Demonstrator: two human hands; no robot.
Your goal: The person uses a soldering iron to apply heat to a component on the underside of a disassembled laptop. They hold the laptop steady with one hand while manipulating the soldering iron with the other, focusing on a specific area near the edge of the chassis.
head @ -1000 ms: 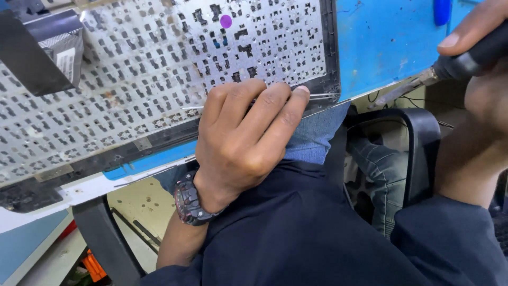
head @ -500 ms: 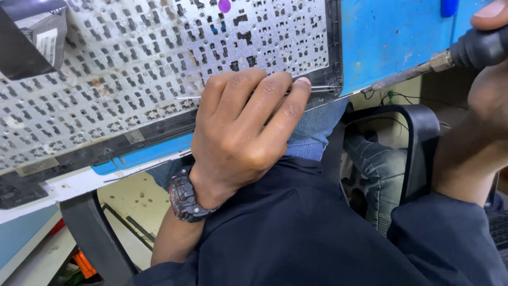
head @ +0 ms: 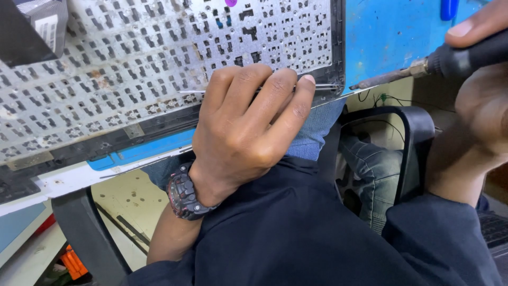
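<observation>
Fingers of left hand (head: 248,132) press a thin metal strip (head: 323,86) on the keyboard panel (head: 132,69); right hand (head: 476,79) grasps the soldering iron (head: 423,66), whose tip, probably hot, may burn nearby fingertips.

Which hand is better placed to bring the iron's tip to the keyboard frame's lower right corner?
Probably right: the right hand already holds the soldering iron, tip beside that corner. The left hand presses tweezers onto the keyboard frame.

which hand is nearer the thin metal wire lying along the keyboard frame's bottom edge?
Left. The left hand lies on the thin metal wire, fingers over it on the keyboard frame. The right hand is off past the frame's right corner, gripping a soldering iron.
</observation>
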